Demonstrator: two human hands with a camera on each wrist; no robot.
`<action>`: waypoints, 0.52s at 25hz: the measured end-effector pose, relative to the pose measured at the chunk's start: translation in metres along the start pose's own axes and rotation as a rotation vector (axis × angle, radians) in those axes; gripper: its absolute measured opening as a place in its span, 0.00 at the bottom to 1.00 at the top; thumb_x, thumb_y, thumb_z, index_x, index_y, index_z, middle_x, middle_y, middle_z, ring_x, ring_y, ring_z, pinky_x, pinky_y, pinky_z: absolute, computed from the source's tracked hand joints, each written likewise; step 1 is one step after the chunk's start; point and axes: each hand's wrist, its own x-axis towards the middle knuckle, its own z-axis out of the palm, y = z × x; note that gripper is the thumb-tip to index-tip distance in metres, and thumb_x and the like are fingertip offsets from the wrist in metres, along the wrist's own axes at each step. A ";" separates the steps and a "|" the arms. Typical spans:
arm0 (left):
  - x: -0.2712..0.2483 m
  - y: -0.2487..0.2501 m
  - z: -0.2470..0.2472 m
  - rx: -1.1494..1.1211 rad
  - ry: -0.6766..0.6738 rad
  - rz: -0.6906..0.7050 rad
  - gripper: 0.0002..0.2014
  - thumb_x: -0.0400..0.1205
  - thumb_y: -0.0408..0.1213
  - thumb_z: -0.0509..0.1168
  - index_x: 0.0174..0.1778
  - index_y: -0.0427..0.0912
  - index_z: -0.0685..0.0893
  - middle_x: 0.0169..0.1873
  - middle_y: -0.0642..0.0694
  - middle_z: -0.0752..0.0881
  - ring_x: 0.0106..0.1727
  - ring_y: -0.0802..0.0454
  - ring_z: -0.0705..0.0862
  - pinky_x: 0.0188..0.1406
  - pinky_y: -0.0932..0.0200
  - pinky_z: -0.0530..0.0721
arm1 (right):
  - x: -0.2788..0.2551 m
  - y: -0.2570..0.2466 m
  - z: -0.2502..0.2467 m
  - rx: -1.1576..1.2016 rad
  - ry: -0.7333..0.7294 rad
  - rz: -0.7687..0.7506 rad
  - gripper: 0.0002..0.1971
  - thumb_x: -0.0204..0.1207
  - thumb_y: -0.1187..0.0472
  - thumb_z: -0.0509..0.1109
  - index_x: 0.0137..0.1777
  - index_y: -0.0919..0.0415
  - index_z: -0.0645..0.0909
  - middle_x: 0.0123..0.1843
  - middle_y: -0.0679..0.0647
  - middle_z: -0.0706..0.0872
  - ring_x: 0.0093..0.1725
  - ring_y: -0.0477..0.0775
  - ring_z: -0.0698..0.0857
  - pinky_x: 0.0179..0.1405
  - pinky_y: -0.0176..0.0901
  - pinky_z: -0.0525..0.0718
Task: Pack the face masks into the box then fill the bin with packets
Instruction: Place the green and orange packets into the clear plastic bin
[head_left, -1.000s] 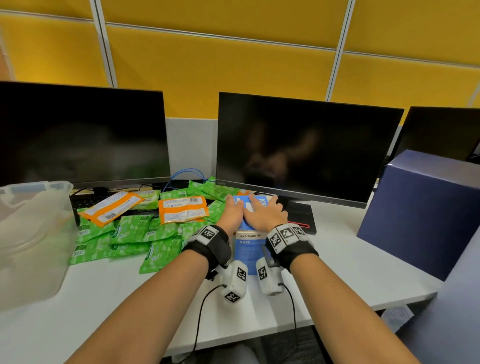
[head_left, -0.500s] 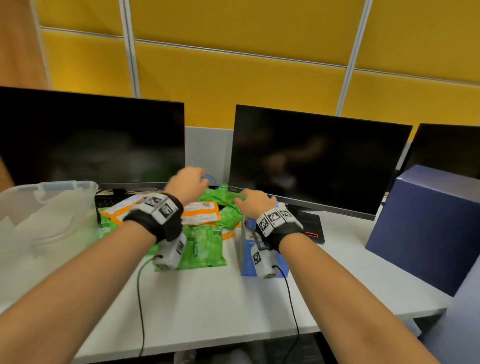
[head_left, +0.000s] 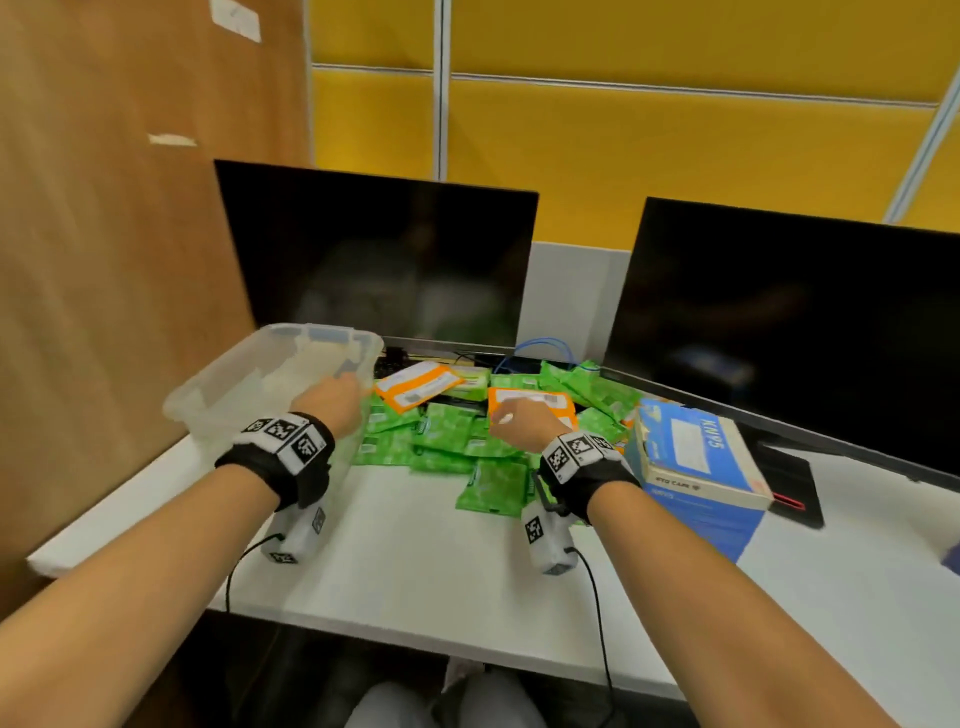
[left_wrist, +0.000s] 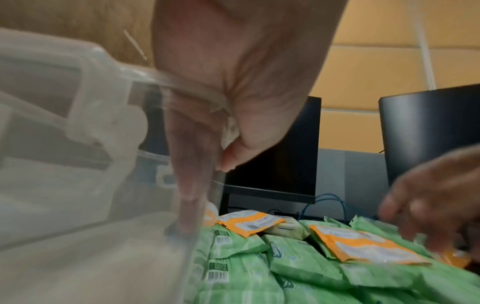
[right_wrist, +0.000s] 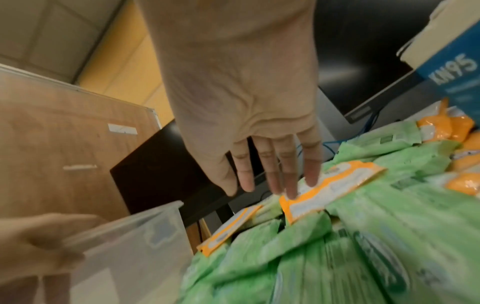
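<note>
A clear plastic bin (head_left: 270, 384) stands at the desk's left. My left hand (head_left: 332, 400) grips its right rim; in the left wrist view the thumb (left_wrist: 231, 156) lies outside the wall (left_wrist: 64, 144) and the fingers inside. Green packets (head_left: 447, 436) and orange packets (head_left: 415, 384) lie heaped beside it. My right hand (head_left: 524, 426) hovers over the heap, fingers (right_wrist: 272, 174) straight, tips touching an orange packet (right_wrist: 335, 185). The blue KN95 mask box (head_left: 696, 467) stands right of the heap, its lid down.
Two dark monitors (head_left: 384, 260) (head_left: 789, 332) stand behind the heap, with a blue cable (head_left: 540, 348) between them. A wooden partition (head_left: 104, 260) borders the desk on the left. A black device (head_left: 795, 483) lies behind the box. White desk surface (head_left: 415, 561) shows in front.
Both hands have left the mask box. The left went left to the bin's rim and took hold of it; the right moved over the packets. The view swung left.
</note>
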 end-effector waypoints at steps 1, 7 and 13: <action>-0.005 -0.005 -0.001 -0.025 -0.044 0.011 0.30 0.81 0.26 0.55 0.81 0.39 0.58 0.63 0.31 0.81 0.58 0.34 0.85 0.53 0.46 0.86 | 0.002 -0.002 0.010 -0.103 -0.098 0.038 0.23 0.84 0.53 0.62 0.75 0.64 0.73 0.75 0.61 0.76 0.71 0.62 0.76 0.67 0.48 0.75; -0.032 -0.036 -0.015 -0.076 -0.244 0.115 0.32 0.77 0.28 0.53 0.79 0.44 0.57 0.48 0.32 0.89 0.40 0.39 0.90 0.45 0.45 0.90 | 0.030 0.002 0.088 -0.260 -0.238 0.286 0.50 0.71 0.28 0.61 0.85 0.47 0.42 0.84 0.68 0.53 0.80 0.74 0.60 0.76 0.65 0.66; -0.044 -0.054 -0.023 -0.129 -0.338 0.221 0.35 0.79 0.30 0.54 0.82 0.56 0.53 0.38 0.44 0.91 0.33 0.49 0.91 0.37 0.60 0.87 | 0.025 0.017 0.087 -0.123 -0.043 0.446 0.48 0.75 0.45 0.67 0.85 0.49 0.37 0.82 0.73 0.54 0.73 0.75 0.71 0.69 0.62 0.76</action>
